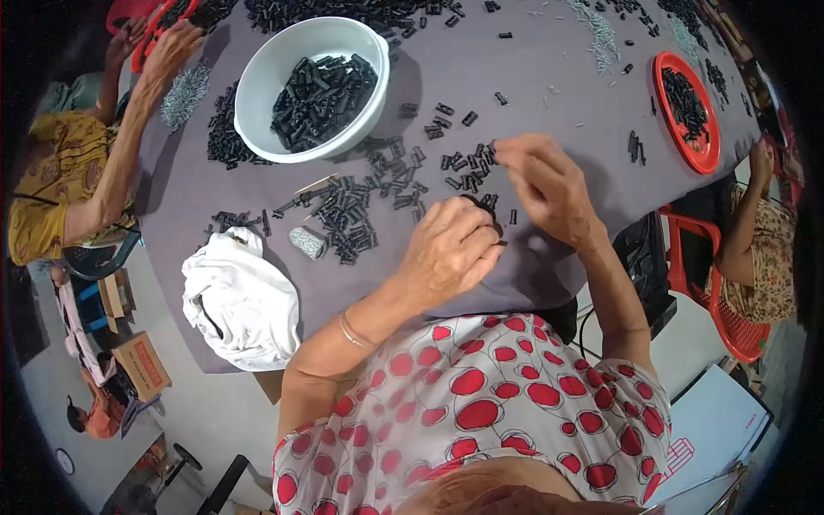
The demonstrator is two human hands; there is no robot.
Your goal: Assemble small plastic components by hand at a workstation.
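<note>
My left hand (451,245) is closed around a small black plastic piece (501,243), whose dark end sticks out by the fingertips. Just to its right, my right hand (548,184) has its thumb and fingers drawn together at the edge of a loose cluster of black plastic pieces (468,169). Whatever the right fingertips pinch, if anything, is too small to name. One single black piece (513,216) lies between the hands. Farther left spreads a larger heap of similar black parts (348,225), with a small silvery-grey bundle (306,243) beside it.
A white bowl (247,99) of black pieces stands at the far left of the grey-covered table (524,86). A bunched white cloth (240,300) lies near the left edge. On the right is a red tray (707,150) of black parts. Small silvery pieces (598,39) lie beyond. Other people sit on both sides.
</note>
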